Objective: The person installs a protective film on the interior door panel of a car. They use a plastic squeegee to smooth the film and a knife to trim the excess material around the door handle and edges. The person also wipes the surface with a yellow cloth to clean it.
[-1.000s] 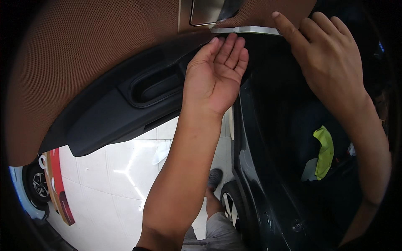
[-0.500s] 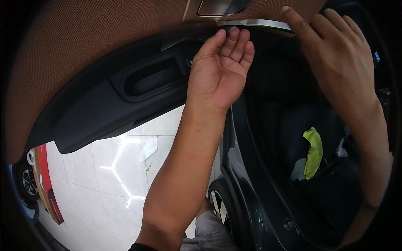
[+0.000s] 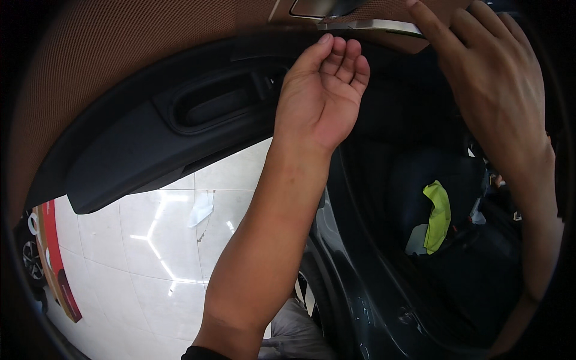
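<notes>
A thin silver trim strip (image 3: 372,25) runs along the lower edge of a brown textured panel (image 3: 138,36). Just below its left part is my left hand (image 3: 321,90), palm turned up, fingers half curled and thumb beside them. Nothing shows in that palm; whether the fingertips touch the strip I cannot tell. My right hand (image 3: 492,66) is at the strip's right end, back of the hand showing. Its index finger stretches up against the brown panel, while the other fingers bend and their tips are partly hidden. I see no object in it.
A black door panel with a recessed pull pocket (image 3: 219,107) lies left of my left forearm. Right of it are a dark car sill (image 3: 360,288) and a yellow-green cloth (image 3: 438,219) inside the car. A white scrap (image 3: 201,209) lies on the tiled floor (image 3: 114,252).
The view has shifted a little, so most things sit slightly differently in it. Both hands stay by the silver strip in nearly the same pose.
</notes>
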The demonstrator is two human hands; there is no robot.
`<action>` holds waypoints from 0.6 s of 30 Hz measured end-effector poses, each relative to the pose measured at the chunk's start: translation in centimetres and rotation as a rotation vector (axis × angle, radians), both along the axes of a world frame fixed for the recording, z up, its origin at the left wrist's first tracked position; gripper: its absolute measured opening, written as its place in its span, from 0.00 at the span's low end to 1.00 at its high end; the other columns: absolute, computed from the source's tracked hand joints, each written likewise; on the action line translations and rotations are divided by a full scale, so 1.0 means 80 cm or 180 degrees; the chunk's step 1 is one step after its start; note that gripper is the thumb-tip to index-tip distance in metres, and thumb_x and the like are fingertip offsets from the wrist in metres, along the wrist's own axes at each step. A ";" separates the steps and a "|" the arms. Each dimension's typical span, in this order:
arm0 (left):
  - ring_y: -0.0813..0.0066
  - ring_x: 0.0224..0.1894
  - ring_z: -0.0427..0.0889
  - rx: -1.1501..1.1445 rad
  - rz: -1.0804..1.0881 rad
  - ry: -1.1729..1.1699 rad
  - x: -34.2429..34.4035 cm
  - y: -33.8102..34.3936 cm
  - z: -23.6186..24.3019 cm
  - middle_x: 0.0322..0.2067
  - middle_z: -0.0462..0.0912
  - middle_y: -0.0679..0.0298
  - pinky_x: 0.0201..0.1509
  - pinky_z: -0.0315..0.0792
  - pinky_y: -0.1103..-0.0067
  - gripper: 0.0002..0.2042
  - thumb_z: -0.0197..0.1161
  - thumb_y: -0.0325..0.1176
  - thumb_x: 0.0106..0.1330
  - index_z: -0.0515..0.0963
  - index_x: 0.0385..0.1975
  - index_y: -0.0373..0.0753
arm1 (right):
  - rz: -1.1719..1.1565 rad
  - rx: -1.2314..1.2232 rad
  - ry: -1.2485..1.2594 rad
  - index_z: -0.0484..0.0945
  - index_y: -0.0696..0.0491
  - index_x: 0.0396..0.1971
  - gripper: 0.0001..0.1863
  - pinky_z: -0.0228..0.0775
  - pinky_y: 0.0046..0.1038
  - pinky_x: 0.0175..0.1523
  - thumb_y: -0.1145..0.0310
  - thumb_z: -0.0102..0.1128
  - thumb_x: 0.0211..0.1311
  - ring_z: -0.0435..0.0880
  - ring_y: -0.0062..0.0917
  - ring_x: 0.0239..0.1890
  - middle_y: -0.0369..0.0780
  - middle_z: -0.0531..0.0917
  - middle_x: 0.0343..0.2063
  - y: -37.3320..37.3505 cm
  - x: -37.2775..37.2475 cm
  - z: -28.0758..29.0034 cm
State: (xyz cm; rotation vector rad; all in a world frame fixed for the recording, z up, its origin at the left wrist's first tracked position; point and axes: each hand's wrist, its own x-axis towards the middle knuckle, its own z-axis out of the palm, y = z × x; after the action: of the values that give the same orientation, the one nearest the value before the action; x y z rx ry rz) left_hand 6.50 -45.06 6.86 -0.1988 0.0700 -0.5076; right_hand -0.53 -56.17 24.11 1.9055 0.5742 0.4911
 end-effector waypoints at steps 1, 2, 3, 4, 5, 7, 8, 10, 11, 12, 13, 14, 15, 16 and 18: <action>0.68 0.44 0.80 0.0001 -0.0003 0.0037 0.000 0.000 0.003 0.35 0.78 0.60 0.54 0.76 0.70 0.02 0.61 0.25 0.68 0.76 0.36 0.35 | 0.0005 -0.0022 0.0011 0.76 0.52 0.58 0.27 0.73 0.30 0.46 0.75 0.63 0.54 0.78 0.25 0.36 0.36 0.78 0.28 0.002 0.000 0.002; 0.69 0.43 0.80 0.0005 -0.0002 0.0073 0.000 0.000 0.005 0.34 0.78 0.61 0.53 0.76 0.71 0.02 0.61 0.25 0.67 0.76 0.35 0.35 | 0.0008 -0.0034 0.0021 0.76 0.52 0.58 0.27 0.73 0.30 0.46 0.75 0.63 0.54 0.79 0.26 0.36 0.36 0.78 0.28 0.004 0.001 0.004; 0.69 0.43 0.80 0.0033 0.0015 0.0088 0.000 0.001 0.007 0.34 0.78 0.61 0.53 0.75 0.71 0.02 0.61 0.24 0.67 0.76 0.35 0.35 | 0.0010 -0.0040 0.0027 0.76 0.52 0.58 0.27 0.73 0.30 0.46 0.75 0.63 0.54 0.79 0.26 0.36 0.36 0.78 0.28 0.007 0.002 0.005; 0.69 0.43 0.80 0.0021 -0.0015 0.0112 -0.003 -0.001 0.009 0.34 0.78 0.61 0.53 0.75 0.71 0.02 0.61 0.24 0.67 0.76 0.35 0.35 | -0.0035 -0.0085 0.0039 0.76 0.53 0.58 0.27 0.73 0.30 0.46 0.75 0.63 0.54 0.79 0.26 0.36 0.36 0.78 0.28 0.009 -0.001 0.009; 0.69 0.42 0.79 0.0011 -0.0042 0.0136 -0.005 -0.004 0.010 0.34 0.78 0.61 0.53 0.75 0.71 0.02 0.61 0.24 0.67 0.75 0.35 0.35 | -0.0067 -0.0146 0.0049 0.76 0.53 0.58 0.27 0.73 0.30 0.46 0.75 0.63 0.54 0.79 0.26 0.36 0.36 0.78 0.28 0.011 -0.004 0.012; 0.69 0.42 0.79 0.0116 -0.0033 0.0205 -0.005 -0.001 0.012 0.34 0.77 0.61 0.52 0.75 0.71 0.02 0.61 0.24 0.67 0.75 0.34 0.35 | -0.0058 -0.0203 0.0058 0.76 0.53 0.58 0.27 0.73 0.30 0.47 0.75 0.63 0.54 0.79 0.26 0.36 0.36 0.78 0.28 0.017 -0.002 0.014; 0.70 0.42 0.79 0.0167 -0.0029 0.0239 -0.005 0.000 0.013 0.34 0.77 0.61 0.52 0.75 0.71 0.02 0.61 0.24 0.66 0.75 0.34 0.35 | -0.0068 -0.0220 0.0069 0.76 0.53 0.58 0.27 0.73 0.30 0.47 0.75 0.63 0.54 0.79 0.26 0.37 0.36 0.78 0.29 0.019 -0.002 0.015; 0.70 0.41 0.79 0.0225 -0.0017 0.0252 -0.002 0.001 0.014 0.33 0.77 0.61 0.52 0.75 0.71 0.02 0.62 0.25 0.66 0.75 0.34 0.35 | -0.0067 -0.0274 0.0079 0.76 0.53 0.57 0.27 0.73 0.31 0.47 0.75 0.63 0.54 0.79 0.27 0.37 0.37 0.79 0.29 0.024 -0.001 0.018; 0.70 0.41 0.79 0.0254 -0.0011 0.0259 0.000 0.002 0.015 0.33 0.77 0.61 0.52 0.75 0.71 0.03 0.62 0.25 0.66 0.75 0.34 0.35 | -0.0074 -0.0306 0.0082 0.76 0.53 0.57 0.27 0.73 0.31 0.47 0.75 0.63 0.54 0.79 0.27 0.37 0.37 0.79 0.29 0.027 0.000 0.019; 0.70 0.41 0.78 0.0265 -0.0030 0.0272 0.000 0.003 0.015 0.33 0.77 0.61 0.52 0.75 0.70 0.03 0.62 0.25 0.66 0.75 0.34 0.35 | -0.0078 -0.0315 0.0087 0.76 0.53 0.57 0.26 0.73 0.31 0.47 0.75 0.63 0.54 0.80 0.27 0.37 0.37 0.79 0.29 0.030 -0.001 0.020; 0.70 0.40 0.78 0.0276 -0.0048 0.0286 0.000 0.003 0.016 0.33 0.77 0.61 0.52 0.75 0.70 0.03 0.63 0.26 0.66 0.75 0.34 0.35 | -0.0078 -0.0345 0.0078 0.76 0.53 0.57 0.26 0.73 0.31 0.47 0.75 0.63 0.54 0.80 0.27 0.37 0.37 0.79 0.29 0.032 -0.001 0.023; 0.70 0.40 0.78 0.0287 -0.0066 0.0300 0.000 0.003 0.016 0.33 0.76 0.61 0.52 0.75 0.70 0.04 0.63 0.26 0.65 0.75 0.34 0.35 | -0.0082 -0.0367 0.0087 0.76 0.53 0.57 0.26 0.73 0.31 0.47 0.75 0.63 0.54 0.80 0.27 0.37 0.37 0.79 0.29 0.034 -0.001 0.024; 0.70 0.40 0.78 0.0292 -0.0074 0.0298 0.000 0.003 0.016 0.34 0.76 0.61 0.52 0.75 0.70 0.04 0.63 0.26 0.65 0.75 0.34 0.35 | -0.0091 -0.0384 0.0092 0.76 0.53 0.57 0.26 0.73 0.31 0.47 0.75 0.63 0.55 0.80 0.27 0.38 0.37 0.79 0.29 0.036 -0.001 0.026; 0.70 0.40 0.78 0.0298 -0.0082 0.0296 0.000 0.002 0.017 0.34 0.76 0.61 0.52 0.75 0.70 0.04 0.63 0.26 0.65 0.75 0.35 0.35 | -0.0092 -0.0395 0.0096 0.76 0.54 0.57 0.26 0.73 0.31 0.47 0.75 0.62 0.55 0.80 0.28 0.38 0.37 0.79 0.29 0.039 -0.001 0.027; 0.69 0.41 0.78 0.0296 -0.0123 0.0294 0.000 0.003 0.017 0.35 0.76 0.60 0.53 0.75 0.69 0.04 0.63 0.26 0.65 0.75 0.35 0.35 | -0.0102 -0.0431 0.0098 0.76 0.54 0.57 0.26 0.73 0.31 0.47 0.75 0.62 0.55 0.80 0.28 0.38 0.37 0.80 0.30 0.042 -0.001 0.029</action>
State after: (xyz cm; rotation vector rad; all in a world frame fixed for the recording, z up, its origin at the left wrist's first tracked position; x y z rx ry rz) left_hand 6.47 -44.82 8.20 -0.1301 0.1874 -0.5322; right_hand -0.60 -52.83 26.41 1.7933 0.5815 0.3931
